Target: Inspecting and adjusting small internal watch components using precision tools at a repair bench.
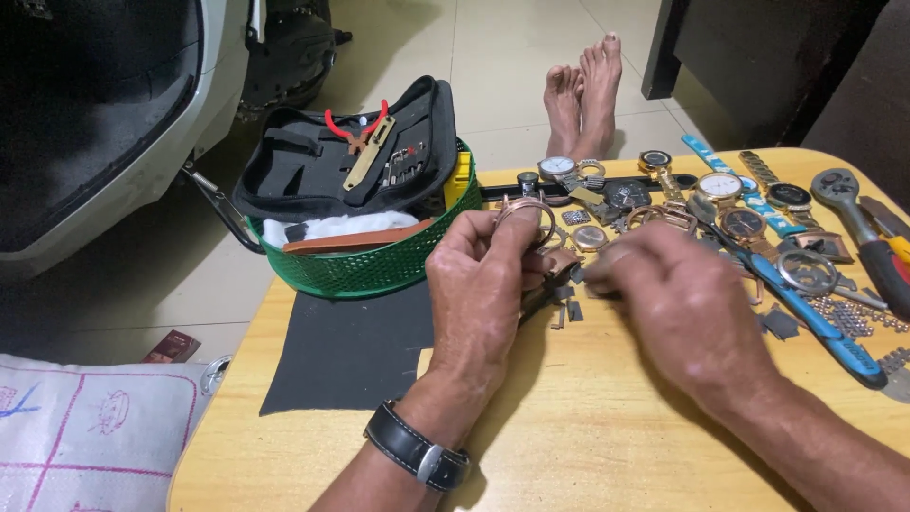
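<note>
Left hand (483, 275) raised over the wooden table (569, 446), fingers clamped on a rose-gold watch case (524, 216) with its band (555, 265) hanging down. Right hand (678, 303) just beside it, fingertips pinched together at the band; whatever sits between them too small to tell.

Green mesh basket (370, 270) at the table's far left edge, holding white cloth (332, 228), a brown strip (355, 240) and an open black tool case (341, 156) with red-handled pliers (355, 123).

Small dark red packet (172, 346) on the floor, left of the table.

Black mat (351, 351) under the basket. Watches (720, 190), loose links (848, 318), blue-handled tool (815, 322) and ratchet wrench (844, 194) crowding the far right. Bare wood near the front edge, between the forearms.
</note>
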